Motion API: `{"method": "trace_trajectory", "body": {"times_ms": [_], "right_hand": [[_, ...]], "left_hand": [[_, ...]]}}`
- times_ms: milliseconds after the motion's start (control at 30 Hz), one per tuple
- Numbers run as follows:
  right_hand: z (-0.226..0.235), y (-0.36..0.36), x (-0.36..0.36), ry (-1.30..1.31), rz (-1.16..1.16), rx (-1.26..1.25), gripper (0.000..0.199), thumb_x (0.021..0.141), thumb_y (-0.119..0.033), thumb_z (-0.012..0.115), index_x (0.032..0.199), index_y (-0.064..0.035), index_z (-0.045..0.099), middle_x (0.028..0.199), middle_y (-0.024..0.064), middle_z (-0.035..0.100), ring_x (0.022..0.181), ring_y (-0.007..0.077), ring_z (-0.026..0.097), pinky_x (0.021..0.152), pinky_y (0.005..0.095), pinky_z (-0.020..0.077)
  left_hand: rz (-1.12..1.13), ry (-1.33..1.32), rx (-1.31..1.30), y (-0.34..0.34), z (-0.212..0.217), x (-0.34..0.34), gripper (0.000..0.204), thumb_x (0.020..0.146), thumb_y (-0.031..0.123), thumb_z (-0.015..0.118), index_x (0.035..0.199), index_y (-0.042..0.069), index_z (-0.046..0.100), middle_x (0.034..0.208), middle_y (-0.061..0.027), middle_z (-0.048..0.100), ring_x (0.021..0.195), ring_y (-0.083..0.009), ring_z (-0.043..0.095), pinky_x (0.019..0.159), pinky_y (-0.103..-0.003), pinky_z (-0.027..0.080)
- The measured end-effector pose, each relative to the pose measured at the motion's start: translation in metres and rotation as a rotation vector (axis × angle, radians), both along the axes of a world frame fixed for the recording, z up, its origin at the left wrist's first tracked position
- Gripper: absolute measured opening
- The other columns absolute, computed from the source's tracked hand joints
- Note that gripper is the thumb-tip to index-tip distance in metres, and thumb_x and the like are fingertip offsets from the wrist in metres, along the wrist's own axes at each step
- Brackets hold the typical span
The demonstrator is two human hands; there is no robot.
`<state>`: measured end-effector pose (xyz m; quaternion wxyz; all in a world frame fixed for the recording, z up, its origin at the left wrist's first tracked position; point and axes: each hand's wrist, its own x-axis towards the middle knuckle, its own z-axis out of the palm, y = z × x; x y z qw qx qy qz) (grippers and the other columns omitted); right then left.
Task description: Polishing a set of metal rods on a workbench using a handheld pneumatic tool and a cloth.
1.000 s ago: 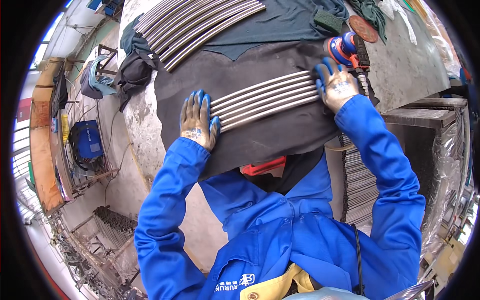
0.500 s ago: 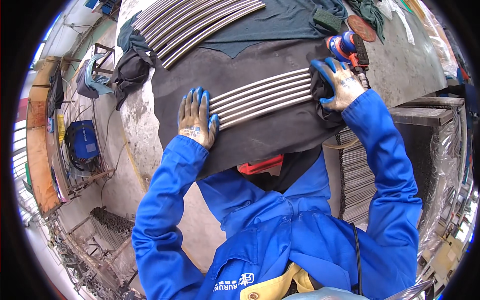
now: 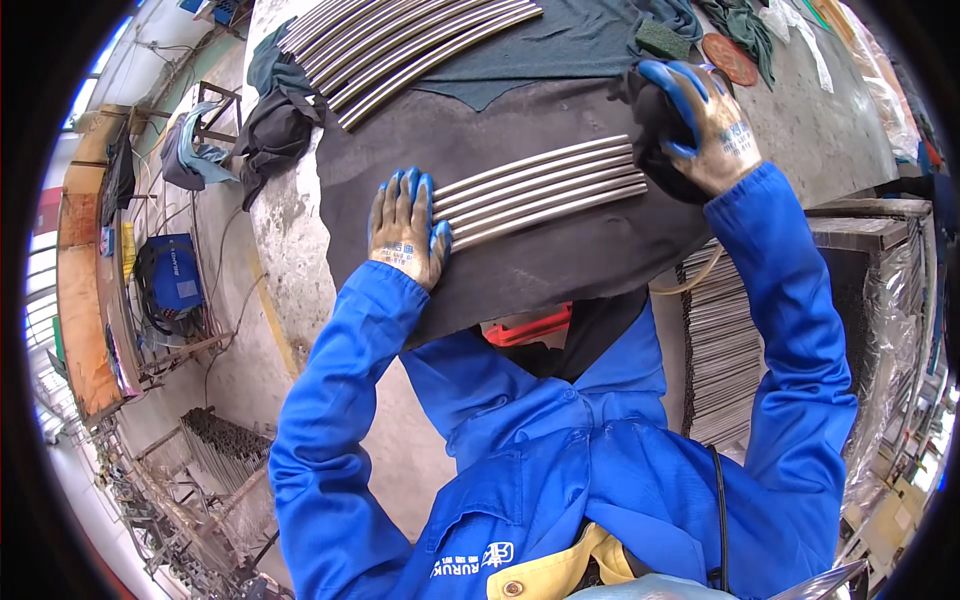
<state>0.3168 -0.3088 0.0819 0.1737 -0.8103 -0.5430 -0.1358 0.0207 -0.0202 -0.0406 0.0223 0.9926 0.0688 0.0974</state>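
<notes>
Several slim metal rods (image 3: 540, 190) lie side by side on a black sheet (image 3: 520, 272) at the table's near edge. Over their left ends rests my gloved left hand (image 3: 404, 230), its fingers stretched out flat. A bunched black cloth (image 3: 652, 120) is gripped in my gloved right hand (image 3: 725, 135), just off the far right ends of the rods. The right fingers curl over the cloth, and the fingertips are partly hidden. That hand now covers most of the blue and red power tool behind it.
More metal rods (image 3: 420, 55) lie at the table's far left on a dark green cloth (image 3: 560, 50). A green scouring pad (image 3: 661, 41) and a round reddish disc (image 3: 730, 60) sit at the far right. Stacked rods (image 3: 720, 350) stand below the table's right side.
My right hand has moved up and away from the rods with the black cloth, baring their right ends. My left hand stays on the left ends. The view has shifted slightly.
</notes>
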Motion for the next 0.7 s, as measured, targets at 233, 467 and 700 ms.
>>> {"method": "trace_trajectory", "body": {"times_ms": [233, 467, 700], "right_hand": [[-0.018, 0.022, -0.001, 0.037, 0.112, -0.083, 0.082, 0.064, -0.007, 0.078, 0.138, -0.0225, 0.045, 0.129, 0.0150, 0.053, 0.112, 0.0376, 0.058, 0.099, 0.0459, 0.0495], [-0.046, 0.043, -0.062, 0.013, 0.071, -0.302, 0.067, 0.064, -0.016, 0.075, 0.126, -0.0129, 0.050, 0.115, 0.0162, 0.056, 0.098, 0.0372, 0.058, 0.085, 0.0439, 0.0499], [-0.067, 0.162, -0.155, 0.196, 0.198, -0.274, 0.056, 0.067, -0.022, 0.074, 0.118, -0.0122, 0.053, 0.112, 0.0189, 0.056, 0.095, 0.0371, 0.060, 0.080, 0.0482, 0.0514]], "left_hand": [[0.029, 0.024, -0.011, -0.004, 0.006, 0.000, 0.067, 0.093, 0.032, 0.048, 0.149, -0.001, 0.031, 0.155, -0.0261, 0.030, 0.146, -0.0421, 0.024, 0.121, -0.050, 0.014], [0.031, 0.039, -0.026, -0.007, 0.010, -0.004, 0.067, 0.092, 0.030, 0.048, 0.149, -0.001, 0.031, 0.155, -0.0265, 0.030, 0.146, -0.0424, 0.023, 0.121, -0.050, 0.013], [-0.023, 0.033, 0.029, 0.002, 0.002, -0.001, 0.069, 0.091, 0.030, 0.048, 0.149, -0.002, 0.031, 0.154, -0.0275, 0.030, 0.145, -0.0428, 0.024, 0.121, -0.051, 0.013]]}}
